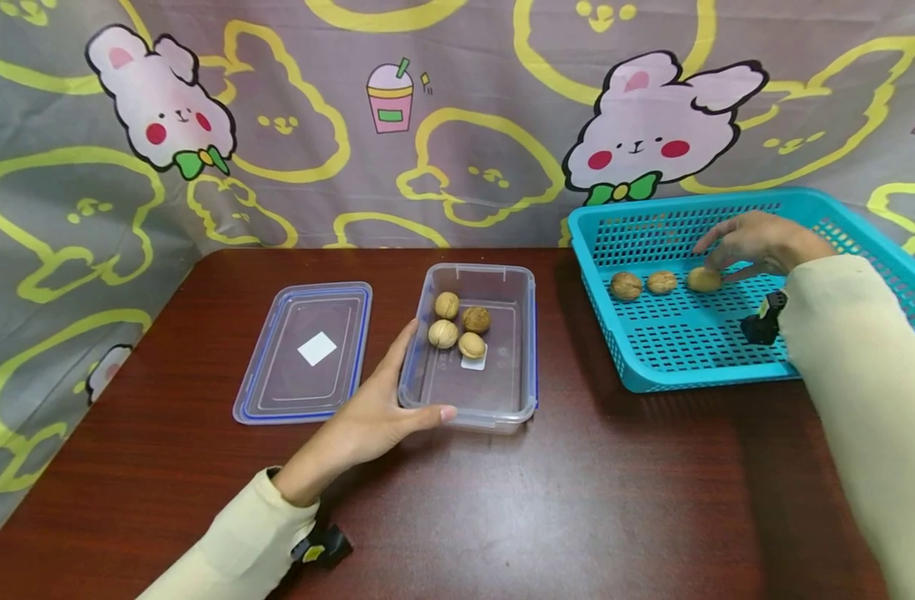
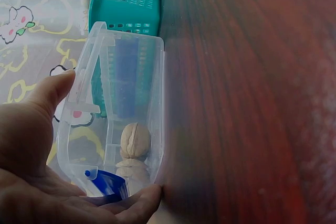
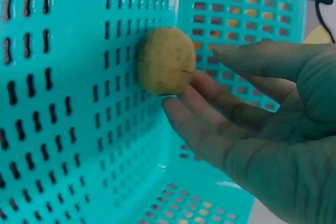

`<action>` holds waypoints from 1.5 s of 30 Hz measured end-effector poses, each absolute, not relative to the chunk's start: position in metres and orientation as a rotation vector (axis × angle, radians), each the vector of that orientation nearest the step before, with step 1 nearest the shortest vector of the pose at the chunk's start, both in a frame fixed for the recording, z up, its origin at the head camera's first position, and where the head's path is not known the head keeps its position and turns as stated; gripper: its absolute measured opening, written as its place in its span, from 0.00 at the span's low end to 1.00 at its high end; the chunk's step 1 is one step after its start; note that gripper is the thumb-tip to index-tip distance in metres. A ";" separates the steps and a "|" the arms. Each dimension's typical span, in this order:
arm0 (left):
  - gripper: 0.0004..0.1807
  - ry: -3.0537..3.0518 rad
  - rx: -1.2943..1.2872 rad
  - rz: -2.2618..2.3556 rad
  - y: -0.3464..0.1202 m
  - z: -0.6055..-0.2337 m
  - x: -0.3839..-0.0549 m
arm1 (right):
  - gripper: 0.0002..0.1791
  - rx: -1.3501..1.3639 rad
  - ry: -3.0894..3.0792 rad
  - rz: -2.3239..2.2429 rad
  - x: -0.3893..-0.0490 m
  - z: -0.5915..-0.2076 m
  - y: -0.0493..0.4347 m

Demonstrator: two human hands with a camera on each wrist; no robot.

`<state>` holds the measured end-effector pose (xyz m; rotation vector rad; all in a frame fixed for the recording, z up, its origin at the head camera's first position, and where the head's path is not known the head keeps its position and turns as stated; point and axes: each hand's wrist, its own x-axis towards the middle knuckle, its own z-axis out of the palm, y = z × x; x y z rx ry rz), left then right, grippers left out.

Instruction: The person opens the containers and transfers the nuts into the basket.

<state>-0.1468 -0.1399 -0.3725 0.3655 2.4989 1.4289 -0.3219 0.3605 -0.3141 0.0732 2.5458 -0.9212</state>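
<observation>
A lid [image 1: 291, 367] is lying flat; beside it, the left hand [image 1: 375, 417], thumb and fingers spread, is bracing a box [image 1: 502, 375] holding four walnuts [image 1: 476, 319], probably against sliding. Three walnuts [image 1: 662, 282] are sitting in a basket [image 1: 697, 333]; the right hand [image 1: 761, 242], thumb and fingers parted, is reaching the rightmost walnut [image 1: 703, 280] without pinching.

Teal basket [image 1: 708, 381] partly outside head view

Tabletop workspace of undetermined room type. A fabric backdrop [image 1: 468, 79] printed with cartoon rabbits [image 1: 656, 137] hangs beyond the left hand [image 1: 371, 412] and right hand [image 1: 757, 240], turning along the table [image 1: 622, 492] on the left hand's side. Beneath both hands, the tabletop is glossy, reddish-brown wood grain. Home, office and lab cannot be distinguished.
</observation>
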 end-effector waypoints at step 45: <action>0.66 2.499 0.345 1.419 -0.141 -0.373 -0.147 | 0.21 -0.524 2.728 -1.124 -0.194 -0.261 0.146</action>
